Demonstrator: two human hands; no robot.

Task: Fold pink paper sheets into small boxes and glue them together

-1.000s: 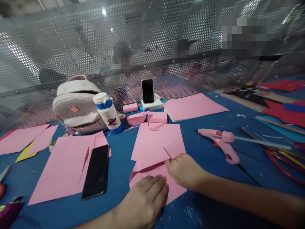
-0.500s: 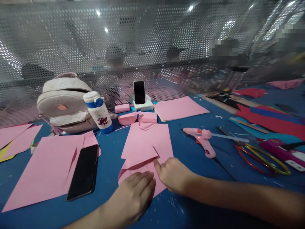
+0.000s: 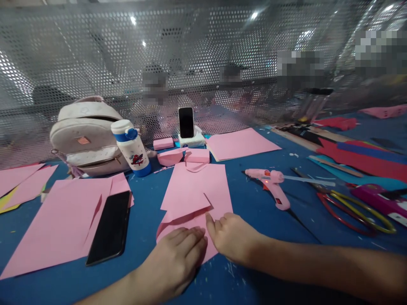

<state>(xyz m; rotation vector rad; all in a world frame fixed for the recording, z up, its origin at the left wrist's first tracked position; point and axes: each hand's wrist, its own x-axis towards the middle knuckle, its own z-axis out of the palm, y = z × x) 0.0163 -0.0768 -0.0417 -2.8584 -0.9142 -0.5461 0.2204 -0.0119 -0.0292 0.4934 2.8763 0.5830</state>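
Pink paper (image 3: 199, 182) lies in front of me, with a partly raised flap (image 3: 187, 209) across it and a curved, bent left side. My left hand (image 3: 179, 254) rests flat on its near part, fingers stretched out side by side. At the right end of the flap, my right hand (image 3: 233, 237) has its other fingers curled in while one digit reaches to the paper's edge. What lies under that hand is hidden. To the right of it is a pink glue gun (image 3: 271, 186) with a clear glue stick in its back and a lit red light.
A black phone (image 3: 110, 228) overlaps pink sheets (image 3: 54, 224) at left. Behind stand a white bottle (image 3: 133, 152), a backpack (image 3: 85, 140) and an upright phone (image 3: 186, 123). Scissors (image 3: 349, 212) and coloured sheets (image 3: 365, 156) lie right. A perforated metal screen (image 3: 203, 51) closes off the back.
My view has shifted very slightly. Both hands stay in nearly the same place on the pink paper, and the flap remains partly raised.
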